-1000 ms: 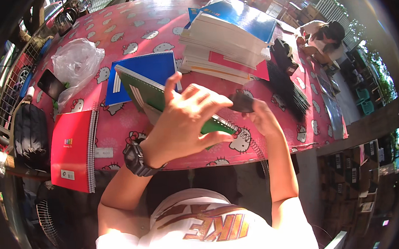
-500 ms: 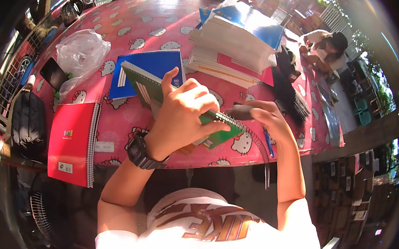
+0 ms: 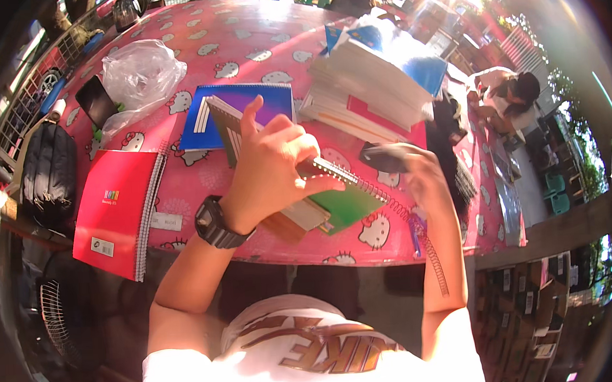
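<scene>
Tilted above the table, a green-covered notebook (image 3: 352, 208) is gripped along its punched edge by my left hand (image 3: 270, 168), thumb on the near side. A dark plastic spiral coil (image 3: 398, 208) runs through holes along that edge, and its loose tail hangs across my right forearm. My right hand (image 3: 423, 174), smeared by motion, has its fingers around a dark, rounded object (image 3: 382, 157) just beyond the coil; its kind is unclear. Behind the held notebook lies a blue spiral notebook (image 3: 195, 131). A red spiral notebook (image 3: 116, 208) rests at the left table edge.
A tall stack of papers and notebooks (image 3: 369, 84) stands at the back right, with black coils (image 3: 461, 183) beside it. A clear plastic bag (image 3: 144, 71), a phone (image 3: 96, 102) and a black bag (image 3: 47, 170) are on the left. Another person (image 3: 505, 97) sits far right.
My right hand has drawn slightly up and right with the dark object. The coil's loose tail has swung right, over my forearm. My left hand keeps its grip on the notebook.
</scene>
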Motion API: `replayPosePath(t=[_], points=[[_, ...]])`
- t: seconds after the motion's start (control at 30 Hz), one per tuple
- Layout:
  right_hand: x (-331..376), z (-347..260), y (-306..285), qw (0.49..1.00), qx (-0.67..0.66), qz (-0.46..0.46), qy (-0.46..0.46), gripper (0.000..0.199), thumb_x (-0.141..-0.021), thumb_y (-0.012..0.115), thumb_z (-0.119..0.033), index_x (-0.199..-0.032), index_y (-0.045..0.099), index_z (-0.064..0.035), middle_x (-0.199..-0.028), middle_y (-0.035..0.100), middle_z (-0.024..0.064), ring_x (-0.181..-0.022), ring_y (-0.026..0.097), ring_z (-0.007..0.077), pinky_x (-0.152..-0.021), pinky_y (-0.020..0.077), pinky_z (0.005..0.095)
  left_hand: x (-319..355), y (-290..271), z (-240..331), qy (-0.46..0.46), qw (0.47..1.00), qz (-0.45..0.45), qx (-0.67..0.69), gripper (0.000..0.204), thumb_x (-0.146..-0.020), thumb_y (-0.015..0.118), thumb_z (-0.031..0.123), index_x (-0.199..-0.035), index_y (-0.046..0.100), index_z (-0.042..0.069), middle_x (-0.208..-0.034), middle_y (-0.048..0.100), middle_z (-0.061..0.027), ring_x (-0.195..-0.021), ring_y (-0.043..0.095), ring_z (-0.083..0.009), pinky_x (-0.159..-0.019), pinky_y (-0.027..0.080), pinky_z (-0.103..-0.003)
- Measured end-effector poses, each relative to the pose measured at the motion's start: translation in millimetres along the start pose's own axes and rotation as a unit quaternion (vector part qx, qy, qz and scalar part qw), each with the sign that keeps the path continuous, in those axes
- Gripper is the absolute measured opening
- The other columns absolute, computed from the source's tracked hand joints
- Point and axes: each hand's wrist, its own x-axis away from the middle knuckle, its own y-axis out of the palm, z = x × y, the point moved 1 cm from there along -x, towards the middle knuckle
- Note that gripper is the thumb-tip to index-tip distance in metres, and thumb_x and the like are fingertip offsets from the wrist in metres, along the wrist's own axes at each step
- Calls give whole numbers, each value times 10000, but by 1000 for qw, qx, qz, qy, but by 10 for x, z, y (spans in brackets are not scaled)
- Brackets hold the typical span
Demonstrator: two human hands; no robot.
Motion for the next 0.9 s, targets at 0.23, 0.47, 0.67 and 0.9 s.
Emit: replayPosePath(t=[0.23, 0.47, 0.67, 0.9], points=[[-207, -49, -100, 998, 47, -49, 7, 689, -848, 485, -549, -1097, 557, 89, -1153, 581, 234, -1113, 544, 315, -950, 402, 412, 58, 158, 177, -70, 991, 85, -80, 430, -638, 726, 529, -593, 578, 127, -583, 481, 40, -664, 512, -151, -1016, 237, -477], [-91, -56, 9, 952, -245, -119, -144, 547, -844, 560, -433, -1089, 605, 54, -1037, 643, 172, -1006, 597, 252, -871, 449, 344, 36, -43, 87, -37, 998, 15, -54, 410, -605, 750, 512, -681, 645, 123, -709, 573, 43, -864, 539, -167, -1033, 91, -624], [-139, -60, 196, 995, -64, -69, -12, 546, -831, 581, -446, -1039, 640, 56, -968, 662, 155, -991, 578, 237, -886, 435, 351, 119, -111, 88, -47, 996, -28, -68, 410, -593, 755, 508, -663, 639, 121, -707, 576, 43, -852, 544, -160, -1039, 96, -612], [-329, -156, 182, 986, 161, -45, 25, 645, -825, 562, -529, -977, 645, 93, -932, 665, 151, -1001, 582, 265, -822, 484, 344, 93, -127, -5, -35, 997, 25, -67, 406, -599, 758, 508, -677, 629, 131, -652, 555, 46, -829, 551, -147, -1045, 110, -593]])
